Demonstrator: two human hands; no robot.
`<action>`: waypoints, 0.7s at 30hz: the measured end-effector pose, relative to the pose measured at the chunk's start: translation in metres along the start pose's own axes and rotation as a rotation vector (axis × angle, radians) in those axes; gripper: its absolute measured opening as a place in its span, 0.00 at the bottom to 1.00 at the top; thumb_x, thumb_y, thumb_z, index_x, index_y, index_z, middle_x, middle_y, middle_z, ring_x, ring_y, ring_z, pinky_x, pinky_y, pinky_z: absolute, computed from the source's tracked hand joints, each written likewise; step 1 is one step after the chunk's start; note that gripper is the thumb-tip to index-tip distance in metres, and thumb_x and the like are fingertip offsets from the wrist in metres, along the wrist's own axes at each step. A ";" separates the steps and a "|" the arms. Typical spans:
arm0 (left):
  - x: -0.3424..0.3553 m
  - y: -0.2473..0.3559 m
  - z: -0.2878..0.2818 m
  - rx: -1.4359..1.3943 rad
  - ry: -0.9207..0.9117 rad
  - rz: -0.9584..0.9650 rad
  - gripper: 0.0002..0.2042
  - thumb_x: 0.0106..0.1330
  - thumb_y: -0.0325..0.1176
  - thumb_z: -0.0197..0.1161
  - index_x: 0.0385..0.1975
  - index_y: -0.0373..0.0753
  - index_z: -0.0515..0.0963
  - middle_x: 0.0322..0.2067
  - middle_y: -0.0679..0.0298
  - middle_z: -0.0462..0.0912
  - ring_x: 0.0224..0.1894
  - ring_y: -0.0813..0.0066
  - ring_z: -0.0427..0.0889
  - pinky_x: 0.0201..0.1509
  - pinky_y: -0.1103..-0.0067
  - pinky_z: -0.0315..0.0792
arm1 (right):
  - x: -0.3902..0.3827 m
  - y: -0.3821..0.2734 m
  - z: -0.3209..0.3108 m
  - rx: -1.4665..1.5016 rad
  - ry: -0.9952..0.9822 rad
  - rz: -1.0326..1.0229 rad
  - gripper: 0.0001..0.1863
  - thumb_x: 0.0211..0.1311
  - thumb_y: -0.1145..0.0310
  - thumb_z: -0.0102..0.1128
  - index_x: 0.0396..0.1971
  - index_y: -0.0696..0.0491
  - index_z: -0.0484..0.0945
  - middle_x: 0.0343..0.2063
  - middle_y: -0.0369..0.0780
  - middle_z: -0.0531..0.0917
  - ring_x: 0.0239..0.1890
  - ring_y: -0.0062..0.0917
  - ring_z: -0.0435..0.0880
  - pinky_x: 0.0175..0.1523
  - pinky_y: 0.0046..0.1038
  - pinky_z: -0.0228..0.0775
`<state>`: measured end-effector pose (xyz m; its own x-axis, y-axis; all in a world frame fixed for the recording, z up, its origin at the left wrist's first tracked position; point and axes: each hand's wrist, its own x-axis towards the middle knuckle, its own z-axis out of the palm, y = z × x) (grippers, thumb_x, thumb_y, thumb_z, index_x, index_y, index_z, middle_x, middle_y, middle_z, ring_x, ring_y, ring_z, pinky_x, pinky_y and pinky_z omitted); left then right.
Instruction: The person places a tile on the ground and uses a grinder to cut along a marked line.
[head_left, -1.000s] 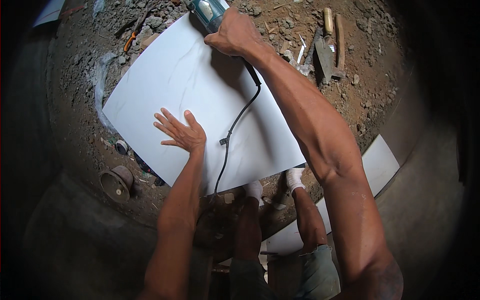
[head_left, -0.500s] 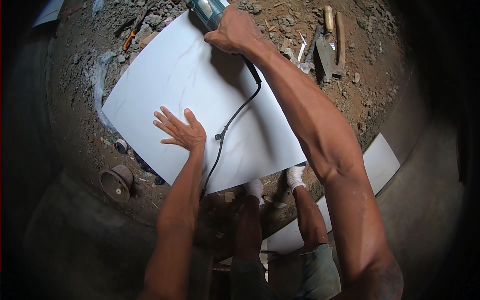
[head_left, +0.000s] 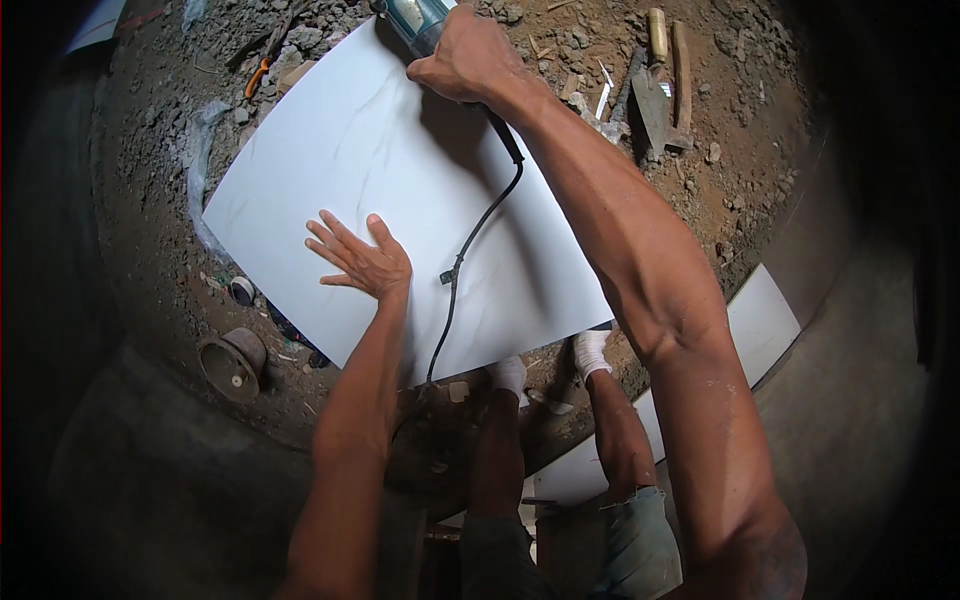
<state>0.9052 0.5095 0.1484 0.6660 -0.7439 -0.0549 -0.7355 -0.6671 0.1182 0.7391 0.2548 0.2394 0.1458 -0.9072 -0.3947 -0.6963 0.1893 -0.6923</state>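
Observation:
A large white tile [head_left: 320,160] with faint grey veins lies below me on the rubble. Flat on its left part rests my left hand [head_left: 362,262], its fingers spread. At the tile's far corner my right hand [head_left: 470,58] is wrapped round a teal power tool [head_left: 415,22], probably an angle grinder. The tool's working end is cut off by the top of the picture, so its contact with the tile is hidden. From the tool a black power cord [head_left: 487,213] runs back across the tile, past my left wrist, and over the near edge.
Right of the tile lie a trowel [head_left: 653,105] and a wooden-handled hammer [head_left: 682,85]. Orange-handled pliers [head_left: 258,78] are at the far left. A round metal pot-like object [head_left: 236,362] sits near left; another white tile piece [head_left: 762,318] is at right. My feet stand at the near edge.
The power cord has shifted slightly right on the tile, and its near end now crosses the edge farther from my left forearm. Both hands stay almost in place.

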 end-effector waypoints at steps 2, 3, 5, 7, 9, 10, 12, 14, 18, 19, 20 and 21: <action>0.000 0.000 -0.001 0.003 -0.001 0.000 0.36 0.74 0.58 0.44 0.76 0.45 0.47 0.77 0.54 0.39 0.79 0.49 0.32 0.68 0.30 0.30 | 0.001 -0.001 0.000 -0.006 -0.014 0.013 0.30 0.46 0.65 0.65 0.44 0.74 0.75 0.36 0.64 0.83 0.43 0.52 0.86 0.47 0.43 0.80; 0.000 0.001 -0.001 -0.003 -0.005 -0.005 0.36 0.74 0.58 0.44 0.76 0.45 0.47 0.77 0.54 0.39 0.79 0.49 0.32 0.68 0.30 0.30 | 0.000 -0.001 0.000 -0.006 -0.015 0.013 0.30 0.46 0.65 0.65 0.44 0.74 0.75 0.36 0.64 0.83 0.43 0.52 0.86 0.47 0.43 0.80; 0.000 0.001 -0.001 -0.007 -0.010 -0.011 0.36 0.74 0.58 0.44 0.76 0.45 0.47 0.77 0.54 0.39 0.79 0.49 0.33 0.68 0.30 0.30 | -0.002 -0.001 0.000 -0.008 0.011 0.005 0.29 0.46 0.65 0.65 0.44 0.73 0.75 0.36 0.64 0.83 0.43 0.52 0.86 0.48 0.43 0.80; 0.000 0.000 -0.001 0.007 -0.009 -0.008 0.36 0.74 0.58 0.43 0.76 0.45 0.47 0.78 0.54 0.39 0.79 0.49 0.33 0.68 0.30 0.30 | -0.003 -0.002 -0.001 -0.017 0.000 0.007 0.29 0.46 0.64 0.65 0.44 0.73 0.75 0.36 0.64 0.83 0.43 0.52 0.86 0.48 0.43 0.80; -0.001 -0.001 0.000 0.002 -0.010 -0.012 0.36 0.74 0.58 0.44 0.76 0.45 0.47 0.78 0.54 0.39 0.79 0.49 0.33 0.68 0.30 0.30 | -0.003 0.000 0.000 -0.030 -0.010 0.008 0.29 0.46 0.64 0.65 0.44 0.73 0.75 0.36 0.64 0.83 0.43 0.52 0.86 0.48 0.43 0.80; -0.002 -0.002 0.001 -0.001 -0.010 -0.014 0.36 0.74 0.58 0.44 0.76 0.45 0.47 0.78 0.55 0.39 0.79 0.49 0.33 0.68 0.30 0.30 | -0.003 0.001 0.002 -0.033 -0.013 0.003 0.29 0.46 0.64 0.65 0.44 0.73 0.75 0.36 0.63 0.83 0.43 0.52 0.86 0.48 0.43 0.80; -0.001 0.002 -0.001 -0.005 -0.002 -0.006 0.36 0.74 0.58 0.44 0.76 0.45 0.47 0.78 0.55 0.39 0.79 0.49 0.33 0.68 0.30 0.30 | -0.003 0.000 -0.003 -0.033 -0.008 -0.006 0.29 0.46 0.63 0.66 0.44 0.72 0.76 0.36 0.63 0.83 0.43 0.52 0.86 0.49 0.43 0.80; 0.000 0.003 -0.002 -0.005 0.003 -0.001 0.36 0.74 0.57 0.44 0.76 0.45 0.47 0.78 0.55 0.39 0.79 0.49 0.33 0.68 0.30 0.30 | -0.004 -0.001 -0.003 -0.041 0.048 -0.015 0.29 0.46 0.63 0.66 0.43 0.72 0.76 0.35 0.63 0.83 0.43 0.52 0.86 0.49 0.42 0.80; 0.001 0.001 -0.001 -0.001 0.008 0.000 0.36 0.74 0.57 0.44 0.76 0.45 0.47 0.77 0.54 0.40 0.79 0.49 0.33 0.68 0.30 0.30 | -0.003 -0.003 -0.003 -0.045 -0.010 0.016 0.29 0.46 0.63 0.66 0.43 0.73 0.75 0.35 0.63 0.83 0.42 0.52 0.86 0.49 0.42 0.80; 0.001 0.001 -0.002 -0.002 0.010 0.003 0.36 0.74 0.57 0.44 0.76 0.45 0.47 0.77 0.54 0.40 0.79 0.49 0.33 0.68 0.30 0.30 | -0.004 -0.003 -0.002 -0.042 -0.003 0.003 0.29 0.46 0.63 0.66 0.43 0.73 0.75 0.35 0.63 0.83 0.42 0.52 0.86 0.48 0.42 0.80; 0.000 0.001 -0.001 -0.002 0.009 0.003 0.36 0.74 0.57 0.44 0.76 0.45 0.47 0.77 0.54 0.40 0.79 0.49 0.33 0.68 0.30 0.30 | -0.003 -0.001 -0.001 -0.039 0.004 -0.010 0.29 0.46 0.63 0.66 0.43 0.73 0.75 0.35 0.63 0.83 0.42 0.52 0.86 0.48 0.42 0.80; 0.000 0.001 -0.001 0.000 0.007 0.002 0.36 0.74 0.57 0.44 0.76 0.45 0.47 0.77 0.54 0.40 0.79 0.49 0.33 0.68 0.30 0.30 | -0.002 0.001 0.000 -0.040 0.004 -0.009 0.29 0.46 0.63 0.66 0.43 0.73 0.75 0.35 0.63 0.83 0.42 0.52 0.86 0.48 0.42 0.80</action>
<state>0.9049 0.5090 0.1493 0.6656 -0.7448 -0.0473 -0.7367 -0.6658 0.1182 0.7384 0.2570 0.2397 0.1500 -0.9102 -0.3862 -0.7226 0.1657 -0.6711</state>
